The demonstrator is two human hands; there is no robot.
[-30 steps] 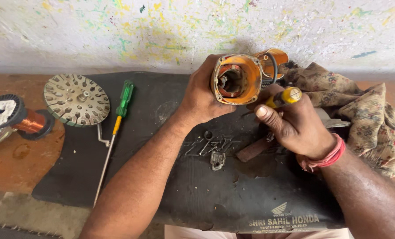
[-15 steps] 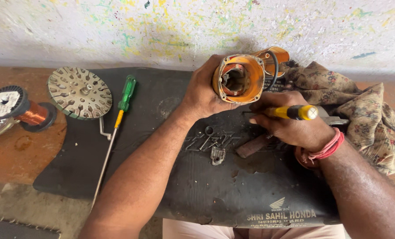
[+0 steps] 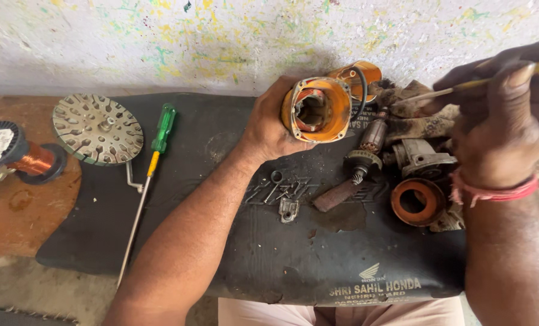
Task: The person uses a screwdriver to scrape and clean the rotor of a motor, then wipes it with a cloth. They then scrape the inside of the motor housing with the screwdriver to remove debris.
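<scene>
Here, the left hand (image 3: 269,130) grips an orange motor housing (image 3: 318,108) above the black mat (image 3: 221,199), while the right hand (image 3: 505,115) pinches a screwdriver (image 3: 456,89). The housing looks rigid, fairly heavy and greasy, best held around its barrel.

Two hands: the left hand (image 3: 269,130) and the right hand (image 3: 505,115). Two screwdrivers, a green-handled one (image 3: 155,151) lying on the mat and a yellow-handled one (image 3: 462,87) (only partly in view). One orange motor housing (image 3: 318,108), one rotor (image 3: 366,148), one orange ring (image 3: 417,202), one perforated disc (image 3: 97,128), one copper wire spool (image 3: 16,154), one black mat (image 3: 221,241).
</scene>
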